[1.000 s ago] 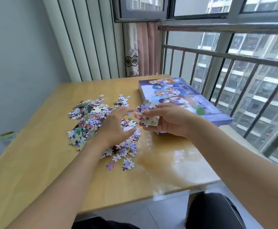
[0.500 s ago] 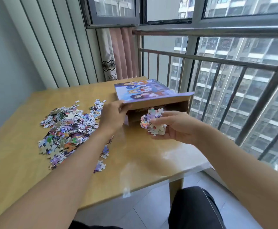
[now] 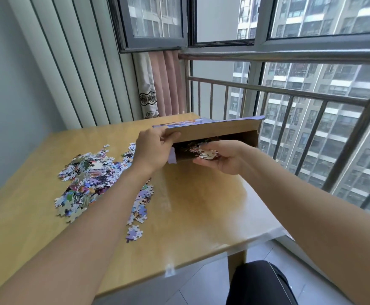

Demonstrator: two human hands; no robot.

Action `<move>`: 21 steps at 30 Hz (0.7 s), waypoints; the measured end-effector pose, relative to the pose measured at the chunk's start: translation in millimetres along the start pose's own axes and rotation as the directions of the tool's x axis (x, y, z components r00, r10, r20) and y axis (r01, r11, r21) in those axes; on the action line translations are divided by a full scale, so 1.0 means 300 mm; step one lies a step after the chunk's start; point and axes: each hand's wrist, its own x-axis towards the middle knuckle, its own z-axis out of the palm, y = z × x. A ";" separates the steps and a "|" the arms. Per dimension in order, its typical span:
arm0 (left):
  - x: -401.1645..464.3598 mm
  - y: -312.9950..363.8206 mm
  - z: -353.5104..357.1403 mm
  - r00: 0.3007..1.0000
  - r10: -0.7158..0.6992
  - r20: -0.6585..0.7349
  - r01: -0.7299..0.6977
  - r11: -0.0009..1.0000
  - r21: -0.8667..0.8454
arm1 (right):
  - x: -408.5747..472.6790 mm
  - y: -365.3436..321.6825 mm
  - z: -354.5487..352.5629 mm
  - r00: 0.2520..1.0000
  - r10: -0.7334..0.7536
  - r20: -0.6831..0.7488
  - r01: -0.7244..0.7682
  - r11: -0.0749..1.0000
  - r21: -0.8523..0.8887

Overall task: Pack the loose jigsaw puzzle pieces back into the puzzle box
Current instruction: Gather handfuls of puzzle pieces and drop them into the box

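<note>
Wooden table (image 3: 201,212) by the barred window w/ a big spread of loose pieces (image 3: 87,179) still lying well to the left of both hands. Left hand (image 3: 152,150) pinches the lid edge of the puzzle box (image 3: 214,130), propping it up. Right hand (image 3: 221,157), fingers curled round a handful of pieces (image 3: 203,150), sits at the opening; the box cavity lies just beyond its fingertips, so a short push fwd looks enough.
</note>
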 end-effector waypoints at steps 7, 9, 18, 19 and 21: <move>0.048 0.017 -0.033 1.000 -0.006 0.006 0.007 0.998 -0.057 | 0.013 -0.090 0.083 0.990 -0.097 -0.106 0.066 0.963 -0.263; 0.060 0.022 -0.042 1.000 -0.004 0.010 0.004 0.997 -0.079 | 0.008 -0.114 0.103 0.980 -0.152 -0.131 0.109 0.951 -0.288; 0.111 0.036 -0.080 0.998 -0.061 0.011 0.062 0.976 -0.211 | 0.039 -0.148 0.124 0.983 -0.115 0.143 0.109 0.993 0.046; 0.116 0.036 -0.086 0.998 -0.065 0.004 0.064 0.974 -0.217 | 0.033 -0.154 0.117 0.977 -0.115 0.181 0.113 0.993 0.021; 0.127 0.036 -0.099 0.998 -0.064 -0.009 0.061 0.973 -0.222 | 0.016 -0.165 0.107 0.967 -0.136 0.215 0.161 0.981 -0.105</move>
